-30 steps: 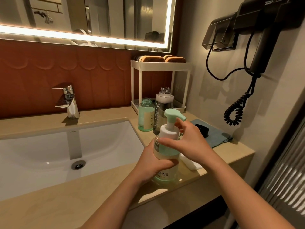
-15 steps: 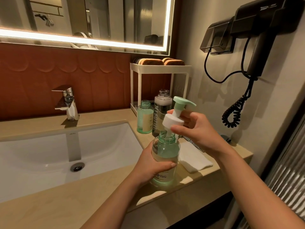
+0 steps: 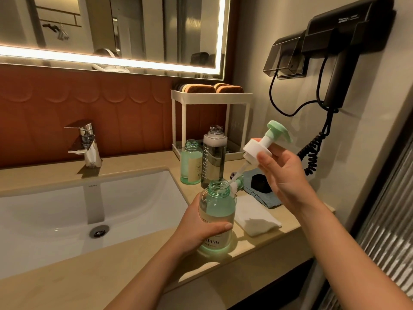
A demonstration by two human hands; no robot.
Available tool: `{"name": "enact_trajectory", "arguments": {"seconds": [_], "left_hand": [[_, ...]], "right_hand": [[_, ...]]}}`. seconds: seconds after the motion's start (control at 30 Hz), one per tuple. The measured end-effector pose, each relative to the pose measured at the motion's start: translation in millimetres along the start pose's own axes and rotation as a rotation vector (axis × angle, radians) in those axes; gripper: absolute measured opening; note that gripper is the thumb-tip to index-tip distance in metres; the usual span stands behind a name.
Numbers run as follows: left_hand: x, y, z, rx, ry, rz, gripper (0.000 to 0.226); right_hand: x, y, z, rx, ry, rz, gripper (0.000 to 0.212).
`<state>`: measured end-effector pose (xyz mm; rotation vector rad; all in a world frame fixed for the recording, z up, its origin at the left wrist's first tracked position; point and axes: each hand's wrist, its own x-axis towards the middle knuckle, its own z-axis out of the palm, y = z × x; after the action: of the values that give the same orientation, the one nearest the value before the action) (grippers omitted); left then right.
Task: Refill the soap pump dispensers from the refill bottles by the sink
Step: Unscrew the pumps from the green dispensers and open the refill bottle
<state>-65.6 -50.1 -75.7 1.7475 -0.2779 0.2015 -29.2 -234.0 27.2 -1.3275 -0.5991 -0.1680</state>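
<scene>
Centre frame: pump head (image 3: pixel 259 148) held above the open dispenser bottle (image 3: pixel 218 211).
Fingers of the right hand (image 3: pixel 283 175) pinch its tilted collar; fingers of the left hand (image 3: pixel 201 229) wrap the upright bottle on the table (image 3: pixel 67 276).

A lit-edged mirror (image 3: pixel 116 30) hangs above rust-red wall panels (image 3: pixel 89 113) and a beige counter (image 3: pixel 67 276).
</scene>
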Motion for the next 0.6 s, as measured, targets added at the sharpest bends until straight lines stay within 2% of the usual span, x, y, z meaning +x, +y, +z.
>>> {"name": "enact_trajectory", "arguments": {"seconds": [0.2, 0.3, 0.47, 0.57, 0.6], "left_hand": [[-3, 4, -2, -0.005, -0.001, -0.033, 0.089], [-5, 7, -6, 0.017, 0.039, -0.011, 0.083], [-4, 14, -17, -0.026, 0.163, 0.001, 0.070], [4, 23, -27, -0.096, 0.247, 0.001, 0.066], [7, 27, -31, -0.116, 0.265, 0.007, 0.066]], "right_hand": [[1, 5, -11, 0.110, 0.109, 0.063, 0.083], [1, 7, -16, 0.190, 0.149, 0.093, 0.082], [4, 9, -21, 0.305, 0.241, 0.133, 0.051], [8, 15, -22, 0.270, 0.306, 0.199, 0.026], [10, 19, -23, 0.233, 0.332, 0.232, 0.024]]}}
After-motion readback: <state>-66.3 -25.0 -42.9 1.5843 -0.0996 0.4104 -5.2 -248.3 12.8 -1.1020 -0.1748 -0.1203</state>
